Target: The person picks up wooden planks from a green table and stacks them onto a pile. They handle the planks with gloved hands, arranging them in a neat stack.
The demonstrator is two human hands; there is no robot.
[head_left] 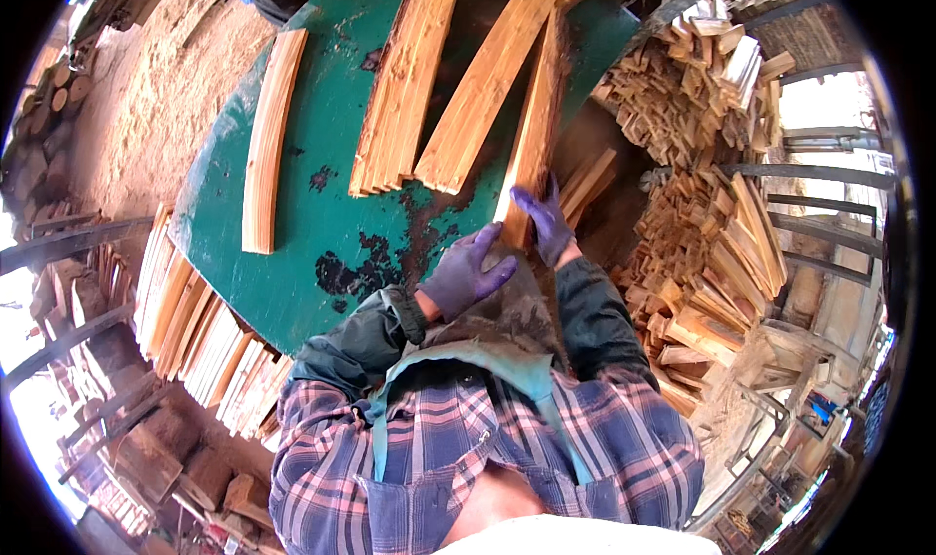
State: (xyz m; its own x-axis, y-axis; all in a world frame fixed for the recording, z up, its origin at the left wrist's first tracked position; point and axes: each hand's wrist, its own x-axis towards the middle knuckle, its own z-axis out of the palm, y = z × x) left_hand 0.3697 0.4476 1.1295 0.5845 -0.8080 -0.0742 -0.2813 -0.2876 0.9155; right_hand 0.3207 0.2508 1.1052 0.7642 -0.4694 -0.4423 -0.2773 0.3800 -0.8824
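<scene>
Both my hands wear purple gloves and meet at the near end of a narrow wooden board [532, 146] with a dark bark edge, on the table's right. My right hand [548, 222] grips that board from its right side, its thumb across the top. My left hand [468, 274] is open beside the board's near end, thumb and fingers apart, nothing in it. Left of this board lies a wide, smooth board [487, 87], slanted. Further left is a row of boards side by side [405, 92], bark along its outer edge. A separate slim bundle of strips [273, 141] lies at the left.
The worn green tabletop [229, 175] has dark stains. Cut boards [200, 326] stand stacked by its left edge. Large heaps of wood pieces [673, 233] rise to the right. Sawdust [175, 77] covers the floor at far left, near piled logs [63, 92]. Metal bars [819, 175] run at the right.
</scene>
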